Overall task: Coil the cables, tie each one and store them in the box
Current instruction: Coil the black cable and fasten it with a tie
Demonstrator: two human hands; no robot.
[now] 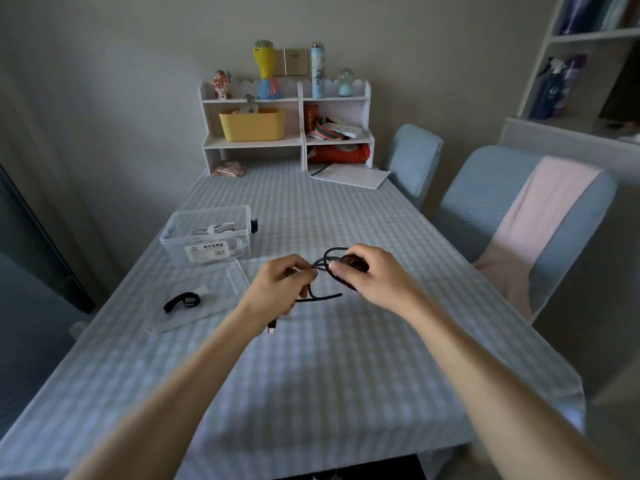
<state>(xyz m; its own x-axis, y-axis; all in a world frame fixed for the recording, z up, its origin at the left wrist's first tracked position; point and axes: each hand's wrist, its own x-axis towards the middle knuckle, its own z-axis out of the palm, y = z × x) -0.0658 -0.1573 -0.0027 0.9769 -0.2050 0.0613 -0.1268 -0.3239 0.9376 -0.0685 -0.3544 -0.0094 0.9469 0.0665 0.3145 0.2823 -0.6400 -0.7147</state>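
A dark cable [327,263] is held above the middle of the checked tablecloth [329,358], partly gathered into loops. The left hand [282,284] has its fingers curled around one part of the cable, and a loose length drops below it, ending in a pale plug [272,329] just above the cloth. The right hand [367,277] pinches the looped part between thumb and fingers, with one loop arching up behind its fingertips. The two hands are close together, almost touching.

To the left, further back on the table, stands the clear plastic box [207,237], open at the top, with white coiled cables [216,230] lying inside. Its clear lid [207,296] lies flat on the cloth just in front of it, and a black strap tie [181,302] rests on the lid. Another small black item [254,226] sits against the right side of the box; what it is cannot be told.

At the far end of the table stands a white shelf unit [287,126] holding a yellow bin [252,123]. Two blue-covered chairs [502,209] stand along the right side.
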